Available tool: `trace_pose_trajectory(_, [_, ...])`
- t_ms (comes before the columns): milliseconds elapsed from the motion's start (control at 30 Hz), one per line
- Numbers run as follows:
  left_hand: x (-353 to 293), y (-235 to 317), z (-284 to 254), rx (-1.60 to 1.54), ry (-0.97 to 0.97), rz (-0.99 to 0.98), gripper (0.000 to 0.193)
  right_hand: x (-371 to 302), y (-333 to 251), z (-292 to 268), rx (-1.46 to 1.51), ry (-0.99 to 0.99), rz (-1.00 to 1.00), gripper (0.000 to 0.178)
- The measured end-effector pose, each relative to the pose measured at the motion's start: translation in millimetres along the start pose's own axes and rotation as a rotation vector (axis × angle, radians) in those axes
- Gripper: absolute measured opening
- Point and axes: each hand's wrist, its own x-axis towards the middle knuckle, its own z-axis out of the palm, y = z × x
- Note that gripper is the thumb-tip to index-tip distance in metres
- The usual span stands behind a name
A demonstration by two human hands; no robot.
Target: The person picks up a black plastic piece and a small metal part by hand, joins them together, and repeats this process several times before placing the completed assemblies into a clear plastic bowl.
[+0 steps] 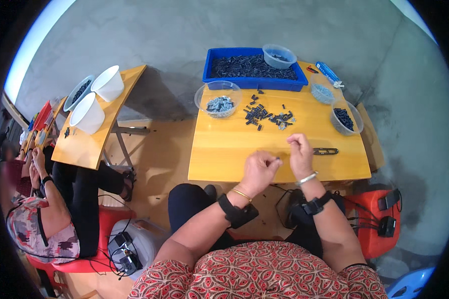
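Over the near part of the yellow wooden table (219,167), my left hand (259,172) pinches a small dark piece (278,158) between thumb and fingertips. Close beside it, my right hand (301,155) is raised with its fingers pressed together; whatever they hold, if anything, is too small to make out. Just right of that hand lies a pair of dark thread snips (326,151). Beyond both hands are a loose pile of small black pieces (256,115) and a smaller heap of black pieces mixed with silvery metal bits (283,119).
A blue tray (254,86) of black pieces stands at the back, a clear bowl (279,56) inside it. A bowl of metal bits (218,104) sits left; bowls of pale bits (323,93) and black pieces (344,120) sit right. Another person (50,214) works at the left table (80,149).
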Motion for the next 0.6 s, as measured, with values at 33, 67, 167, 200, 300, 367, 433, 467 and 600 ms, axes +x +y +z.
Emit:
trace_pose_trajectory(33, [3.4, 4.6, -3.3, -0.233, -0.048, -0.203, 0.012, -1.1, -14.3, -11.0, 0.017, -0.044, -0.008, 0.010])
trace_pose_trajectory(67, [5.1, 8.5, -9.5, -0.229, -0.037, -0.206, 0.012, -2.4, -30.0, -17.2, 0.045, -0.096, -0.019, 0.009])
trace_pose_trajectory(167, [2.2, 32.9, -17.2, -0.654, -0.006, -0.288, 0.009, -21.2, -72.0, -28.4, -0.028, -0.200, -0.119, 0.015])
trace_pose_trajectory(200, [-1.6, 37.0, -16.1, -0.656, -0.007, -0.288, 0.009, -25.5, -79.1, -29.6, -0.071, -0.231, -0.195, 0.018])
trace_pose_trajectory(300, [-12.9, 47.5, -13.4, -0.755, -0.076, -0.292, 0.011, -29.1, -86.0, -37.0, -0.110, -0.201, -0.262, 0.021])
trace_pose_trajectory(367, [-17.5, 53.4, -14.3, -0.807, -0.107, -0.323, 0.013, -29.1, -89.7, -40.8, -0.162, -0.188, -0.331, 0.020])
trace_pose_trajectory(433, [-21.1, 57.6, -18.7, -0.797, -0.150, -0.327, 0.013, -29.8, -97.7, -46.0, -0.187, -0.178, -0.414, 0.016])
trace_pose_trajectory(467, [-23.1, 59.2, -21.2, -0.785, -0.193, -0.333, 0.014, -29.8, -100.3, -48.0, -0.188, -0.179, -0.416, 0.016])
trace_pose_trajectory(600, [-32.6, 63.4, -29.2, -0.872, -0.217, -0.347, 0.013, -30.6, -111.6, -56.1, -0.115, -0.196, -0.382, 0.010])
